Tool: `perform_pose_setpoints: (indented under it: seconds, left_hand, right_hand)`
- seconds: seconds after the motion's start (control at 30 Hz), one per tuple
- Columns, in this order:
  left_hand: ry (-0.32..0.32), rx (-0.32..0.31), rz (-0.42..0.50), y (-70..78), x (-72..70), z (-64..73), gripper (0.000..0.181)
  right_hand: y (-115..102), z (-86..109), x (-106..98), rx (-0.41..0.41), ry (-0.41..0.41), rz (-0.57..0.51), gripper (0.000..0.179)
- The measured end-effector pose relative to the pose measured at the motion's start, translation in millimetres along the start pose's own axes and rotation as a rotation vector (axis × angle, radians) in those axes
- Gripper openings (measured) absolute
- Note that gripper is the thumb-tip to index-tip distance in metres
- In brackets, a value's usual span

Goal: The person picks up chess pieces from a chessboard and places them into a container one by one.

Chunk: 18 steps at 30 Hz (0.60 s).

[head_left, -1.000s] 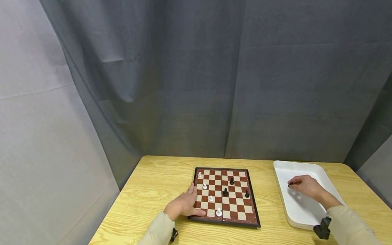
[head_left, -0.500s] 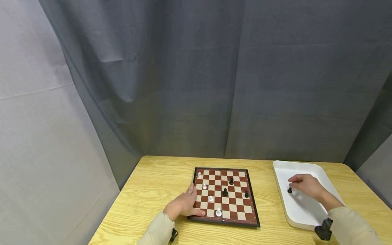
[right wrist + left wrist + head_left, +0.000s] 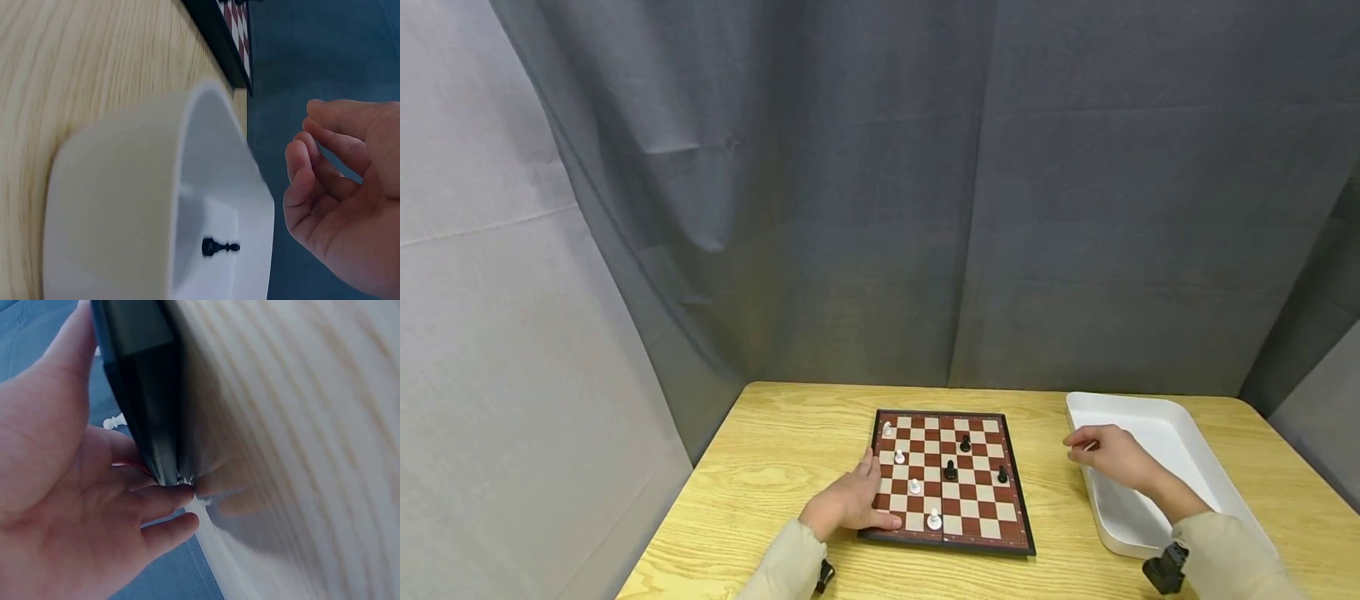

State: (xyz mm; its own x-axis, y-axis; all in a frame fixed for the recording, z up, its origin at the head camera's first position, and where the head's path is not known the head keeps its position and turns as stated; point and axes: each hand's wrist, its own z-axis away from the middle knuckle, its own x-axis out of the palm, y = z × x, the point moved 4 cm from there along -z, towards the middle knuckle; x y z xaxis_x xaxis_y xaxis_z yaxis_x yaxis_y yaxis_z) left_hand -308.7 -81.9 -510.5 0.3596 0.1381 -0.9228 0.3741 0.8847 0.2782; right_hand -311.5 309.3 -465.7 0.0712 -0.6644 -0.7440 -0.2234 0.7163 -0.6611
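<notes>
In the head view my left hand (image 3: pixel 848 498) rests against the left edge of a brown-and-cream chessboard (image 3: pixel 970 527), thumb over the near corner, fingers lying along the side. The left wrist view has these fingers (image 3: pixel 167 501) touching the board's dark side. My right hand (image 3: pixel 1116 457) hovers over the left rim of a white tray (image 3: pixel 1138 540), fingers loosely bent with nothing visible between them. A black chess piece (image 3: pixel 220 247) stands in the tray in the right wrist view; the hand hides it from the head view.
Several white chess pieces, one a pawn-like piece (image 3: pixel 934 520), stand on the board's left half. Three black ones, including a black piece (image 3: pixel 951 471), are on its right half. A wooden table (image 3: pixel 760 467) bears everything; a grey curtain (image 3: pixel 865 250) hangs behind.
My right hand let go of the black chess piece, leaving it standing in the tray, and moved left to the tray's rim. The left hand has stayed at the board.
</notes>
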Motion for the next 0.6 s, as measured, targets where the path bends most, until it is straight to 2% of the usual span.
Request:
perform_pose_setpoints:
  seconds: [0.27,0.6]
  left_hand:
    - [-0.005,-0.001,-0.005,-0.7,0.2,-0.5,0.108]
    - [0.001,-0.001,-0.002,0.0,-0.1,-0.4,0.107]
  right_hand:
    - [-25.2,-3.7,18.7,-0.103,-0.03,-0.018,0.019]
    - [-33.9,-8.8,44.3,-0.117,-0.073,-0.078,0.026]
